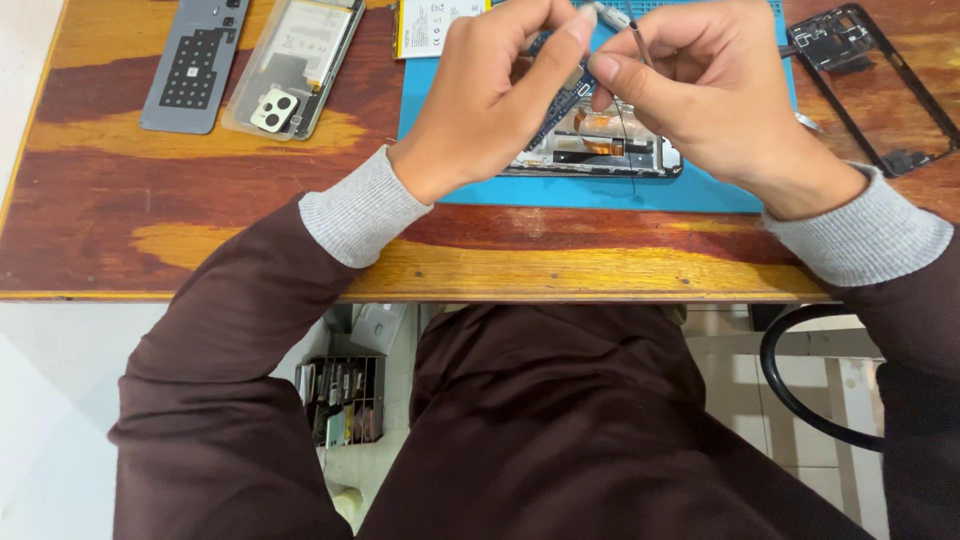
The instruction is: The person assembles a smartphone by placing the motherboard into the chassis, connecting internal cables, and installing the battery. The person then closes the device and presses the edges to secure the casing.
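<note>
Your left hand is curled over the opened phone, thumb and forefinger pressed together on a narrow dark-blue circuit board that tilts up off the phone body. Your right hand is just beside it, fingers pinched on a thin metal tool, probably tweezers; its tip points down toward the board, but I can't tell if it touches. The phone lies face down on the blue work mat, mid-table, directly under both hands, with an orange flex cable showing inside. Both hands nearly meet above it.

Around you: white battery at the mat's top-left edge. Grey back cover and a clear case with a camera block lie side by side, well left on the wooden table. Black mid-frame lies right of the mat. Under the table, a small rack of parts sits on the floor.
</note>
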